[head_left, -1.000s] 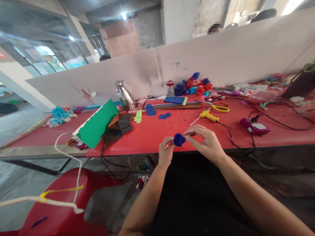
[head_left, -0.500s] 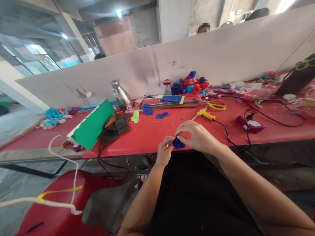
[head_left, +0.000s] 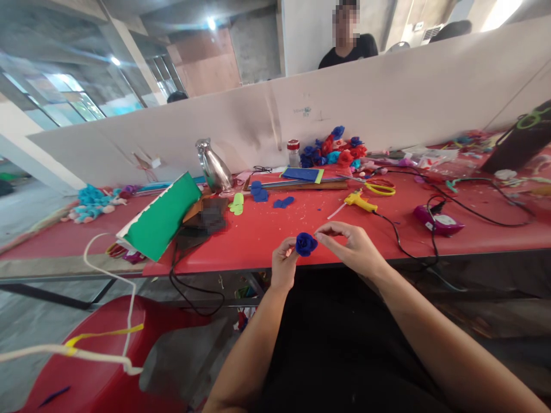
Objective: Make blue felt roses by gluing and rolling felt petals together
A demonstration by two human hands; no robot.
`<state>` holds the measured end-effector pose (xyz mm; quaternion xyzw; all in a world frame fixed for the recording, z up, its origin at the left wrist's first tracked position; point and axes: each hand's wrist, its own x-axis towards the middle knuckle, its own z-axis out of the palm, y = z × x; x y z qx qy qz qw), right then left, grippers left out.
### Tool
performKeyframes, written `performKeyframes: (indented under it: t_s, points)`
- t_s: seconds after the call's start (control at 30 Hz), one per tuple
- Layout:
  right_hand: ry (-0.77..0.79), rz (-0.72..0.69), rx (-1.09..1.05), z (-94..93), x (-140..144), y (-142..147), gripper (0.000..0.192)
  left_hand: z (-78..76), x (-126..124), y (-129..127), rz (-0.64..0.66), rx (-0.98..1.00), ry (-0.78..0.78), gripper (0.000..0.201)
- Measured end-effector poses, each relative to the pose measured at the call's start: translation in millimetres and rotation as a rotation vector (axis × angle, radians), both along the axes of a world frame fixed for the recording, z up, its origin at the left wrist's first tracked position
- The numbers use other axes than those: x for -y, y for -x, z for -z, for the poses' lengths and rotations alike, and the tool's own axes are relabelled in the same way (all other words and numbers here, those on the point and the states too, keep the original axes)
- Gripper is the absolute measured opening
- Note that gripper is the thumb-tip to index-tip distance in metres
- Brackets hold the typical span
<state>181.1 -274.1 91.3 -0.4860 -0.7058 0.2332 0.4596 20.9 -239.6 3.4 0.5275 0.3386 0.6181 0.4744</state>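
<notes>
Your left hand (head_left: pixel 284 265) pinching a small blue rolled flower (head_left: pixel 306 244) from below, your right hand (head_left: pixel 353 248) closing fingertips at its right edge, flower held above the near edge of the red table (head_left: pixel 267 232), yellow glue gun (head_left: pixel 360 201) farther right, green sheet (head_left: pixel 166 217) far left

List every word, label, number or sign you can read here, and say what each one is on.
No text can be read.
Small bluish marks on the white partition: too blurred to read.
Red-capped jar: no label legible.
Purple device: pale face, no characters legible.
Blue flower in the left hand: no writing.
</notes>
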Motion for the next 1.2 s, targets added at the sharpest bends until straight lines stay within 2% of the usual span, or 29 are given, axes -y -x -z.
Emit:
performKeyframes:
  t_s: [0.17, 0.33, 0.5, 0.7, 0.93, 1.2]
  points:
    - [-0.116, 0.06, -0.02, 1.0, 3.0, 4.2, 0.008, 0.2, -0.2, 1.1, -0.078, -0.015, -0.06, 0.016]
    - [-0.171, 0.131, -0.003, 3.6, 9.0, 10.6, 0.01, -3.1, 1.9, 2.6, -0.2, -0.104, -0.196, 0.009]
    - [-0.208, 0.214, 0.09, 5.6, 12.2, 13.4, 0.011, -9.1, 6.2, 2.6, -0.277, -0.196, -0.273, 0.012]
    - [-0.133, 0.242, 0.114, 4.4, 10.3, 13.1, 0.015, -11.8, 8.6, 2.3, -0.284, -0.232, -0.294, 0.013]
    - [-0.123, 0.275, 0.07, 8.3, 5.7, 17.0, 0.013, -13.1, 10.8, 1.8, -0.279, -0.248, -0.306, 0.012]
    - [-0.167, 0.2, 0.102, 8.8, -0.6, 17.6, 0.008, -5.9, 5.9, 2.6, -0.259, -0.248, -0.238, 0.011]
